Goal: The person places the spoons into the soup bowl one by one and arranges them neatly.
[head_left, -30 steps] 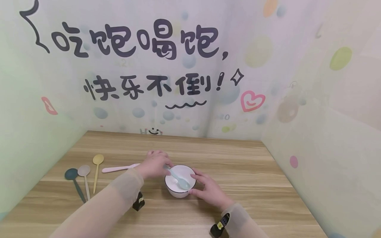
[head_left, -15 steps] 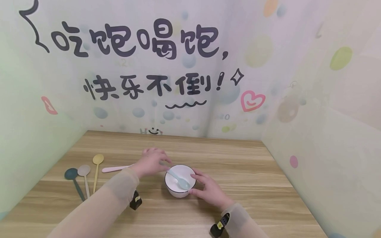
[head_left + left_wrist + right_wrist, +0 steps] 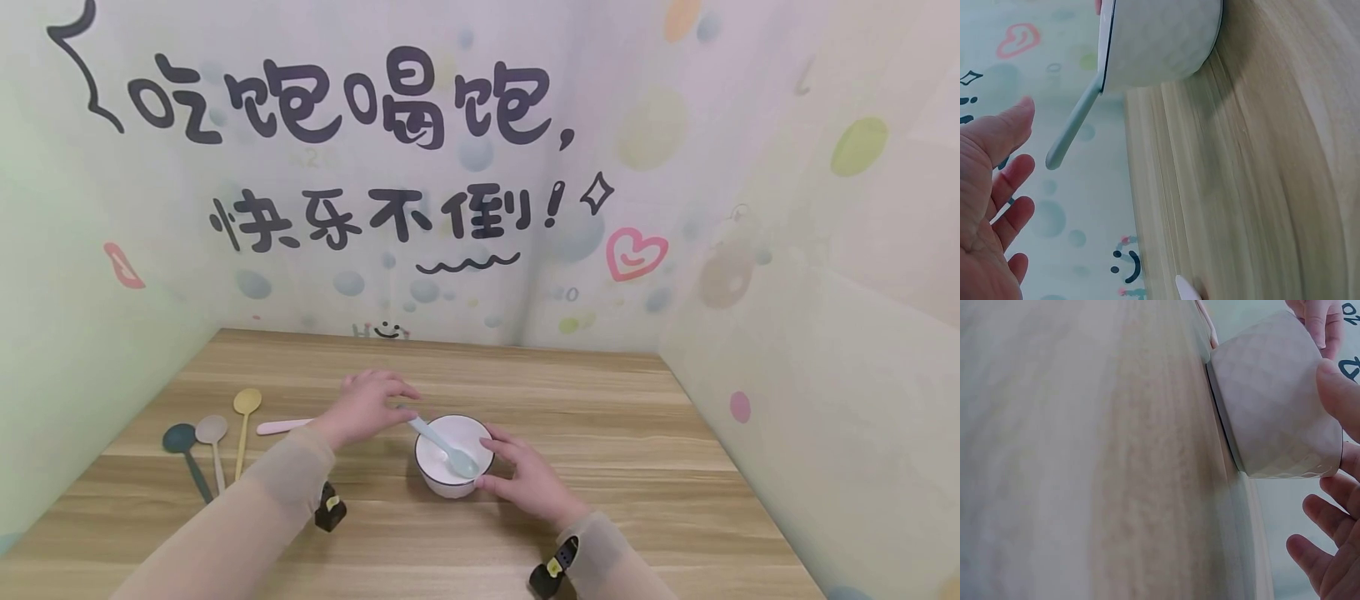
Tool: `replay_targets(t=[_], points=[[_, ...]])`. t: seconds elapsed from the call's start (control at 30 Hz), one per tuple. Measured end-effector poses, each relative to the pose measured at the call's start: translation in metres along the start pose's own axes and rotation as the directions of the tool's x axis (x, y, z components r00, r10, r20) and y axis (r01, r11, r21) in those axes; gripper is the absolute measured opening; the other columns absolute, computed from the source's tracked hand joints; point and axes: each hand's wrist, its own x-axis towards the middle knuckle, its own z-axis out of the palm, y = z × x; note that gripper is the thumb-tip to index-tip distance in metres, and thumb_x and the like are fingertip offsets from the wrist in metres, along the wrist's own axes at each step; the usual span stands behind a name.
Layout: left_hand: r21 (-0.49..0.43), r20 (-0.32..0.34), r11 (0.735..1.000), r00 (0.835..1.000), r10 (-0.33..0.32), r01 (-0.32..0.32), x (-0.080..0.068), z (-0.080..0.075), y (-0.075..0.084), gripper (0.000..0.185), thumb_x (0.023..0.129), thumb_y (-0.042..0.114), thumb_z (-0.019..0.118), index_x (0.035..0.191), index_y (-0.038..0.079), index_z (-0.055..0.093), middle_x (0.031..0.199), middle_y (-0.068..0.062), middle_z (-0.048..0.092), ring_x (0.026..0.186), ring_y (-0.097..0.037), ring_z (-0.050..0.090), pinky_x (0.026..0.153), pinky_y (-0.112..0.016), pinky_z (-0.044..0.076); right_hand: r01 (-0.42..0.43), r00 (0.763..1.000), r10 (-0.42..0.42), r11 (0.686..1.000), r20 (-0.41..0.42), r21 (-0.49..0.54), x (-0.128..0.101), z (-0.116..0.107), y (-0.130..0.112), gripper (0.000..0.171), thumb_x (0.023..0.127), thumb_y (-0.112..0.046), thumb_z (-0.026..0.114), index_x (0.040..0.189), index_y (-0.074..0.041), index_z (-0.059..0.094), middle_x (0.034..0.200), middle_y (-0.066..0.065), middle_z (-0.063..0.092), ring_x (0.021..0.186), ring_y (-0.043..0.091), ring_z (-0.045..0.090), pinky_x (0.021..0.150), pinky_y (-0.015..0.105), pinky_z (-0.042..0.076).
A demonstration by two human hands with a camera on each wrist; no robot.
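A white bowl (image 3: 442, 482) with a dark rim stands on the wooden table (image 3: 637, 467). A light blue spoon (image 3: 448, 450) lies in it, handle sticking out to the upper left. My right hand (image 3: 525, 479) cups the bowl's right side, thumb and forefinger curled against its wall (image 3: 1272, 400). My left hand (image 3: 366, 407) hovers just left of the spoon handle (image 3: 1072, 128), fingers (image 3: 1007, 178) straight and apart, holding nothing.
Left of the bowl lie a pink spoon (image 3: 279, 427), a yellow spoon (image 3: 245, 412), a beige spoon (image 3: 213, 435) and a dark teal spoon (image 3: 185, 450). Printed panels wall the table at the back and on both sides.
My left hand has let go of the blue spoon's handle and drawn back to the left. The spoon stays in the bowl. The right hand has not moved.
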Motion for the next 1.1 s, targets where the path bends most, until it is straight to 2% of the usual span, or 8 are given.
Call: replay_targets(t=[0.23, 0.53, 0.87, 1.1], points=[[-0.044, -0.023, 0.999, 1.0, -0.01, 0.009, -0.006, -0.003, -0.004, 0.027, 0.085, 0.031, 0.073, 0.11, 0.023, 0.072, 0.119, -0.005, 0.062, 0.117, -0.033, 0.047, 0.096, -0.056, 0.022, 0.004, 1.0, -0.004, 1.0, -0.003, -0.001, 0.0, 0.001, 0.002, 0.07, 0.083, -0.049, 0.071, 0.135, -0.006, 0.055, 0.151, 0.006, 0.038, 0.137, 0.028, 0.034, 0.108, 0.05, 0.03], [-0.099, -0.093, 0.995, 0.995, -0.031, 0.022, -0.015, -0.004, -0.017, 0.029, 0.083, 0.03, 0.075, 0.11, 0.018, 0.072, 0.123, -0.01, 0.061, 0.121, -0.037, 0.047, 0.099, -0.059, 0.021, -0.004, 1.0, 0.004, 1.0, -0.002, -0.005, 0.0, 0.001, 0.001, 0.069, 0.083, -0.049, 0.071, 0.135, -0.007, 0.055, 0.151, 0.005, 0.038, 0.137, 0.027, 0.035, 0.108, 0.049, 0.03], [-0.213, -0.083, 0.972, 0.989, -0.119, 0.099, -0.027, -0.008, -0.034, 0.042, 0.086, 0.035, 0.072, 0.12, 0.011, 0.067, 0.129, -0.016, 0.056, 0.125, -0.04, 0.045, 0.1, -0.058, 0.034, 0.001, 1.0, -0.001, 1.0, -0.007, -0.01, 0.001, 0.002, 0.003, 0.068, 0.083, -0.047, 0.072, 0.135, -0.006, 0.055, 0.151, 0.006, 0.038, 0.137, 0.026, 0.036, 0.108, 0.048, 0.03], [-0.261, -0.102, 0.96, 0.986, -0.13, 0.1, -0.036, -0.007, -0.047, 0.042, 0.089, 0.03, 0.069, 0.121, 0.005, 0.065, 0.123, -0.014, 0.06, 0.117, -0.038, 0.051, 0.097, -0.055, 0.038, 0.0, 1.0, 0.0, 1.0, -0.005, -0.011, 0.001, 0.002, 0.004, 0.068, 0.083, -0.047, 0.072, 0.135, -0.007, 0.055, 0.151, 0.005, 0.038, 0.137, 0.026, 0.036, 0.108, 0.048, 0.03]])
